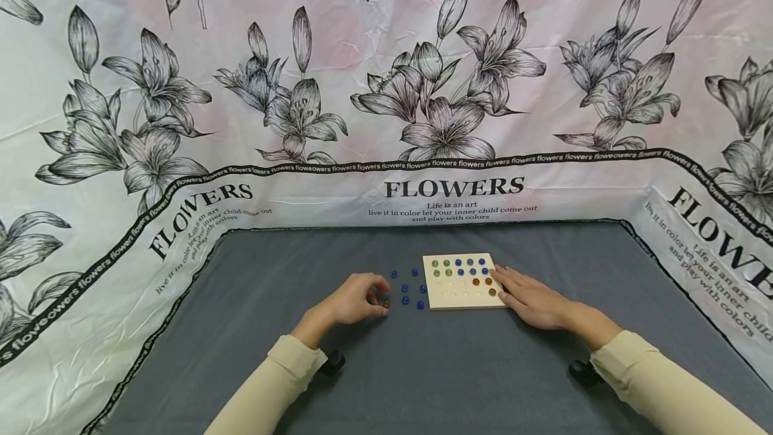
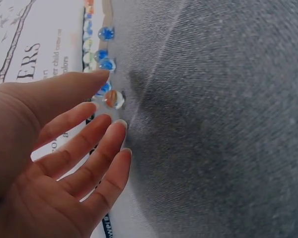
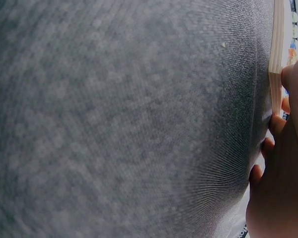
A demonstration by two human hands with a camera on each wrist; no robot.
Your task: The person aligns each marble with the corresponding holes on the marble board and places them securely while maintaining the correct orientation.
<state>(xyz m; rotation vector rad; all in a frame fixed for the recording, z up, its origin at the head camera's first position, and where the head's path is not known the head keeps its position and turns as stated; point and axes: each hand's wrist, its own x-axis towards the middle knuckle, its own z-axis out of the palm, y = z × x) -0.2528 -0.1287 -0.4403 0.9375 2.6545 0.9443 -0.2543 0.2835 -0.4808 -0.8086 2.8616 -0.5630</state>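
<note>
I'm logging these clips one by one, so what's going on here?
A person's left hand reaches for an orange-streaked marble on the gray cloth, near loose blue marbles. The right hand touches the right edge of a light wooden board. That board is partly filled with colored marbles.

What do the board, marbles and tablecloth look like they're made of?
Board: likely wood, pale and matt, with grain-like lines along its edge. Marbles: probably glass, glossy and partly see-through, colour showing inside; clear plastic possible. Tablecloth: apparently woven fabric, matt, with fine ribbing.
</note>
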